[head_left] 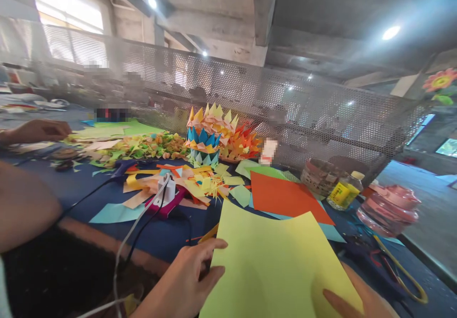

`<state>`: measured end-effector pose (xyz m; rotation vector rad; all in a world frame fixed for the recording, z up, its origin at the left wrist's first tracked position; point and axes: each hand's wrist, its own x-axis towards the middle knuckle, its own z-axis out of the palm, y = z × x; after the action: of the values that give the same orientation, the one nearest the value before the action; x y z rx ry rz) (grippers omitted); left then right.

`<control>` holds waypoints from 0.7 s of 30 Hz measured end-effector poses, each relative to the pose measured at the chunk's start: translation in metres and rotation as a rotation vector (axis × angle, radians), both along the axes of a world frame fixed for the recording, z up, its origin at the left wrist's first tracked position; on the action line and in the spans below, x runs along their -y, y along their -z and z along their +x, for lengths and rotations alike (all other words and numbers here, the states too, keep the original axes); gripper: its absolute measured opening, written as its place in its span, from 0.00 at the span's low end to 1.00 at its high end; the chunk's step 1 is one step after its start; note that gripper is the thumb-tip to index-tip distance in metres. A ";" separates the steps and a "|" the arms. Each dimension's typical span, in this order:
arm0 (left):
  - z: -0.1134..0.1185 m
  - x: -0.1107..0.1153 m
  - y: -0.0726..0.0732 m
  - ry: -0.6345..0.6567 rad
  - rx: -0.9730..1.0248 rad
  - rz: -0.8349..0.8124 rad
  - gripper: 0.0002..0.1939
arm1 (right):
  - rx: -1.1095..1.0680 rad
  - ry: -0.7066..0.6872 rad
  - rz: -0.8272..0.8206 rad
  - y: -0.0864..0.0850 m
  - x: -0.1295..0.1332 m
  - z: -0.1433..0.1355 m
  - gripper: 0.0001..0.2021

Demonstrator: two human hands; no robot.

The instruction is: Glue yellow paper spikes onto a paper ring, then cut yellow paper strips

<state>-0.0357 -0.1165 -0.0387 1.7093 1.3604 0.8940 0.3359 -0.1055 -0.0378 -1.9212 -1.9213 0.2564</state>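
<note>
A yellow sheet of paper (267, 256) fills the lower middle, its top edge bowed. At its right side, my right hand (357, 289) is closed on the sheet, thumb in front and fingers partly hidden behind. My left hand (189, 275) is at the sheet's left edge. Its thumb and forefinger are spread apart, with the tips just over the edge. Beyond the sheet lie an orange sheet of paper (285, 196) and light blue paper (333, 232). Strips of cut paper (200, 184) are heaped farther left.
Folded-paper crowns (203, 139) stand beside green paper scraps (153, 145). A pink power strip (171, 203) trails cables. At right are a yellow-labelled bottle (344, 192), a pink jug (389, 208) and yellow-handled scissors (403, 273). Another person's hand (43, 131) is at left. A mesh screen (243, 99) runs behind.
</note>
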 end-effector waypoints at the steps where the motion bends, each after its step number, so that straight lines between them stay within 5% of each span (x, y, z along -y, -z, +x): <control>1: -0.001 0.000 0.001 -0.002 -0.021 0.000 0.18 | 0.032 0.025 -0.014 -0.001 0.001 0.000 0.32; 5: -0.002 -0.002 0.003 -0.012 -0.024 -0.027 0.17 | 0.249 0.122 0.184 -0.014 0.000 -0.010 0.39; 8: -0.002 -0.004 0.005 -0.025 -0.001 -0.048 0.17 | 0.370 0.037 0.404 -0.033 -0.006 -0.036 0.31; 14: -0.004 -0.005 0.013 -0.064 0.020 -0.073 0.20 | 0.299 -0.375 0.134 -0.068 -0.056 -0.117 0.16; 21: -0.006 -0.004 0.025 -0.021 0.077 -0.059 0.21 | 0.347 -0.407 -0.012 -0.061 -0.160 -0.175 0.12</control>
<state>-0.0417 -0.1127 -0.0640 1.6026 1.3427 0.9135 0.1614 0.0543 0.0232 -1.6462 -2.5408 0.0481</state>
